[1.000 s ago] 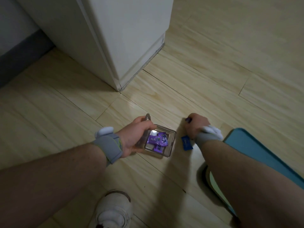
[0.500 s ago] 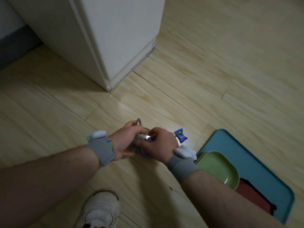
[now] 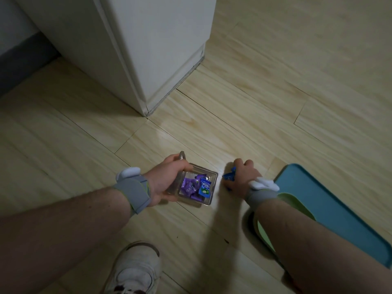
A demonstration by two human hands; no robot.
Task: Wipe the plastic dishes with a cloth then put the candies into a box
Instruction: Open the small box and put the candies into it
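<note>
A small clear square box [image 3: 213,181] sits on the wooden floor, holding several purple candies [image 3: 188,186] and a light-blue one [image 3: 204,188]. My left hand [image 3: 167,179] grips the box's raised lid [image 3: 181,156] at its left side. Just right of the box, my right hand [image 3: 244,176] curls its fingers round a blue-wrapped candy [image 3: 229,176] on the floor. A green plastic dish [image 3: 294,203] lies on a blue tray [image 3: 331,206] at the right, largely hidden by my right forearm.
A white cabinet corner [image 3: 148,60] stands behind the box. My white shoe [image 3: 135,270] is at the bottom centre. Bare floorboards stretch to the right and far side.
My right hand left the box, where a light-blue candy now lies, and moved right onto another blue candy on the floor. My left hand keeps hold of the lid.
</note>
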